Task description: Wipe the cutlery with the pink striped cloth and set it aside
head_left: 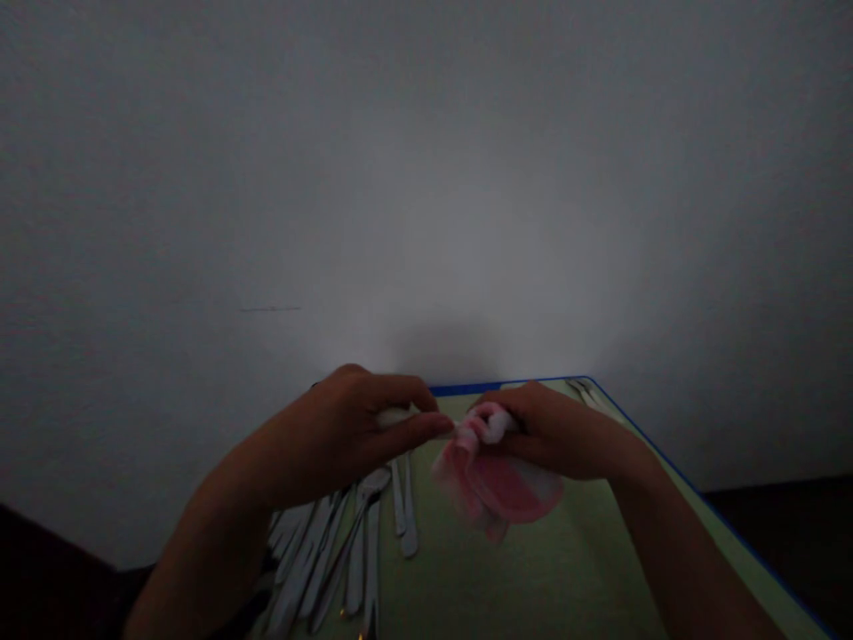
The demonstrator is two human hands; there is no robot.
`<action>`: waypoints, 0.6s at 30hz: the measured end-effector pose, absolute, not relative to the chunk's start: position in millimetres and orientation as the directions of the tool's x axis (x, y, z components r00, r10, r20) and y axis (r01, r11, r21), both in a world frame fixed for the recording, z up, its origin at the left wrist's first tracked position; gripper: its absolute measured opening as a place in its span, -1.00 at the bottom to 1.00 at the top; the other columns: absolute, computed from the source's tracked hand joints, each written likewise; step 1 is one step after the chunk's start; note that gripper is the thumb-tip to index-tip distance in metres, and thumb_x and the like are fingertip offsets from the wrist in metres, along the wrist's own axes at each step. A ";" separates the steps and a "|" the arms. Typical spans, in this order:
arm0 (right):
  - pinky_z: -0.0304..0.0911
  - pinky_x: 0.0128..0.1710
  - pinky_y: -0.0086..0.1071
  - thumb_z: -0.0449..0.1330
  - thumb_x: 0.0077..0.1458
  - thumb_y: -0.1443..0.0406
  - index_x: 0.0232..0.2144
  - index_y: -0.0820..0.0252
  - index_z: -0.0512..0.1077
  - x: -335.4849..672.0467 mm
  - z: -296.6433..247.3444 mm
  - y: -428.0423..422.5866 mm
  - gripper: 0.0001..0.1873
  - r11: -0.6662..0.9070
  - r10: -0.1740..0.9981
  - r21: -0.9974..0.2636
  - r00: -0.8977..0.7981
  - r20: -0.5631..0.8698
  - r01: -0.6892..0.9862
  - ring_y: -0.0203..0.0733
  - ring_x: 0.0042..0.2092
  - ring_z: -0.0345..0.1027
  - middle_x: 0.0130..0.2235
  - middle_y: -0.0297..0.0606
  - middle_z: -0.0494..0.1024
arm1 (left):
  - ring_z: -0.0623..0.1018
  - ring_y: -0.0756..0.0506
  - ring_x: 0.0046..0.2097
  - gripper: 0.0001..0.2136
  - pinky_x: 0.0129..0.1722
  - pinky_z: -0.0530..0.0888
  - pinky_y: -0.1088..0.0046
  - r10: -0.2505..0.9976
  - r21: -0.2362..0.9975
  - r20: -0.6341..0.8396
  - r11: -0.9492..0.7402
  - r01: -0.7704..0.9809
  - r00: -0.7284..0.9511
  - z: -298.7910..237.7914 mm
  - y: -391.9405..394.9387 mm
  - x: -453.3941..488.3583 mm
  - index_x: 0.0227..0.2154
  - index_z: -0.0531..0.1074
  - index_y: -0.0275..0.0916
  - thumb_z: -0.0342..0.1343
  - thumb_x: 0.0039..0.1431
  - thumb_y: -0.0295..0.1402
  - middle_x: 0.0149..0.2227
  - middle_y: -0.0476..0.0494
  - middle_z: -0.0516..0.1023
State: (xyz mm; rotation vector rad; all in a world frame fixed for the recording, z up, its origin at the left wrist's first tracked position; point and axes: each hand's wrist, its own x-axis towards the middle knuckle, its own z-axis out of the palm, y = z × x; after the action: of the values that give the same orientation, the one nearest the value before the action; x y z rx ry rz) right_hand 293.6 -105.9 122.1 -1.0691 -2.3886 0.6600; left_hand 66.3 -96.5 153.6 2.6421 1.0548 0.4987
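Above the table, my left hand pinches a piece of cutlery by its pale handle. Its far end disappears into a pink and white cloth, so its kind is hidden. My right hand is closed round the bunched cloth, with a loose fold hanging below the fingers. Both hands are close together, joined by the cutlery and cloth. Under my left forearm lies a pile of metal cutlery, including a spoon and several knives and forks.
The green tabletop has a blue edge against a pale wall. A few utensils lie at the far right corner. A knife lies beside the pile. The scene is dim.
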 end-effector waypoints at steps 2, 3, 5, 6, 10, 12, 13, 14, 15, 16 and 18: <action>0.10 -0.41 -0.51 0.09 0.02 0.32 -0.33 0.20 0.42 295.0 127.1 -110.7 -0.85 0.601 0.765 -0.563 -0.612 0.199 0.568 -0.34 -0.39 0.28 -0.39 -0.35 0.49 | 0.28 0.10 -0.62 -0.74 -0.60 0.18 0.63 0.693 0.346 0.255 -0.717 0.606 0.674 154.9 -100.4 70.9 -0.40 0.49 -0.18 -0.01 0.11 -0.13 -0.66 0.09 0.36; 0.09 -0.42 -0.52 0.08 0.02 0.33 -0.32 0.19 0.42 296.8 129.0 -111.7 -0.84 0.609 0.760 -0.554 -0.618 0.201 0.568 -0.35 -0.40 0.27 -0.40 -0.36 0.49 | 0.29 0.09 -0.62 -0.74 -0.60 0.18 0.63 0.690 0.347 0.275 -0.720 0.601 0.670 153.9 -101.2 73.0 -0.40 0.49 -0.18 0.00 0.11 -0.13 -0.65 0.08 0.38; 0.07 -0.46 -0.53 0.07 0.02 0.35 -0.33 0.19 0.43 301.8 131.8 -111.8 -0.84 0.625 0.751 -0.532 -0.626 0.211 0.571 -0.37 -0.45 0.24 -0.45 -0.38 0.47 | 0.31 0.08 -0.61 -0.74 -0.59 0.19 0.62 0.685 0.347 0.297 -0.726 0.593 0.665 150.0 -100.4 75.8 -0.39 0.49 -0.19 0.01 0.10 -0.14 -0.63 0.07 0.40; 0.06 -0.47 -0.54 0.06 0.02 0.37 -0.35 0.19 0.42 304.5 132.6 -111.3 -0.85 0.633 0.746 -0.523 -0.629 0.218 0.570 -0.39 -0.47 0.22 -0.47 -0.40 0.45 | 0.31 0.08 -0.61 -0.74 -0.59 0.19 0.62 0.681 0.347 0.298 -0.730 0.589 0.669 147.7 -99.1 76.5 -0.37 0.49 -0.19 0.01 0.10 -0.14 -0.64 0.07 0.38; 0.04 -0.51 -0.57 0.02 0.01 0.44 -0.39 0.20 0.40 313.1 133.3 -109.6 -0.83 0.651 0.733 -0.523 -0.635 0.244 0.551 -0.42 -0.51 0.17 -0.51 -0.45 0.40 | 0.28 0.10 -0.63 -0.76 -0.60 0.18 0.63 0.656 0.343 0.274 -0.750 0.566 0.703 140.8 -91.6 73.8 -0.36 0.48 -0.17 -0.01 0.13 -0.17 -0.66 0.10 0.31; 0.06 -0.48 -0.56 0.01 0.03 0.45 -0.36 0.19 0.39 316.0 133.4 -110.7 -0.81 0.653 0.731 -0.535 -0.632 0.257 0.537 -0.41 -0.48 0.20 -0.48 -0.44 0.42 | 0.27 0.10 -0.62 -0.76 -0.61 0.17 0.64 0.651 0.340 0.268 -0.754 0.562 0.710 139.0 -87.6 69.7 -0.37 0.48 -0.18 -0.02 0.14 -0.17 -0.66 0.09 0.30; 0.07 -0.45 -0.55 0.00 0.04 0.44 -0.33 0.18 0.38 317.1 133.3 -111.6 -0.80 0.653 0.728 -0.542 -0.634 0.260 0.529 -0.40 -0.46 0.22 -0.45 -0.43 0.44 | 0.26 0.10 -0.63 -0.76 -0.62 0.17 0.64 0.653 0.340 0.264 -0.752 0.565 0.710 138.2 -85.9 67.5 -0.37 0.47 -0.18 -0.03 0.14 -0.18 -0.66 0.09 0.29; 0.09 -0.42 -0.54 -0.01 0.04 0.44 -0.31 0.18 0.38 318.0 133.1 -112.3 -0.80 0.655 0.723 -0.549 -0.641 0.257 0.519 -0.38 -0.43 0.24 -0.41 -0.41 0.45 | 0.26 0.09 -0.63 -0.75 -0.62 0.16 0.65 0.657 0.341 0.258 -0.748 0.570 0.708 137.5 -84.4 65.5 -0.36 0.47 -0.19 -0.03 0.14 -0.18 -0.67 0.09 0.28; 0.10 -0.40 -0.53 -0.01 0.05 0.44 -0.30 0.18 0.38 318.4 132.6 -112.6 -0.79 0.656 0.719 -0.553 -0.648 0.251 0.514 -0.37 -0.40 0.25 -0.39 -0.40 0.46 | 0.25 0.09 -0.63 -0.75 -0.63 0.16 0.65 0.664 0.345 0.256 -0.741 0.576 0.702 136.8 -83.2 63.9 -0.35 0.47 -0.20 -0.03 0.14 -0.18 -0.67 0.09 0.28; 0.10 -0.38 -0.52 -0.01 0.05 0.43 -0.29 0.18 0.38 318.4 131.5 -112.3 -0.79 0.653 0.722 -0.551 -0.647 0.247 0.519 -0.36 -0.38 0.26 -0.37 -0.38 0.47 | 0.25 0.09 -0.62 -0.75 -0.64 0.16 0.65 0.674 0.349 0.255 -0.733 0.584 0.694 136.2 -82.5 62.9 -0.34 0.47 -0.20 -0.03 0.14 -0.18 -0.67 0.09 0.29; 0.10 -0.37 -0.50 -0.01 0.06 0.42 -0.30 0.20 0.39 316.3 127.6 -108.9 -0.80 0.634 0.753 -0.529 -0.606 0.257 0.564 -0.34 -0.37 0.27 -0.36 -0.36 0.48 | 0.24 0.09 -0.62 -0.74 -0.63 0.17 0.65 0.697 0.357 0.264 -0.713 0.604 0.667 135.4 -82.4 63.5 -0.36 0.47 -0.21 -0.03 0.14 -0.17 -0.67 0.09 0.30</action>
State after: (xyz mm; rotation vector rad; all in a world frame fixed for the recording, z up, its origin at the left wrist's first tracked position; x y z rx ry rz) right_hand 316.3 -108.9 127.6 -1.0348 -2.3965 0.5540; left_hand 63.5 -82.4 135.4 2.6443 1.0498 0.5659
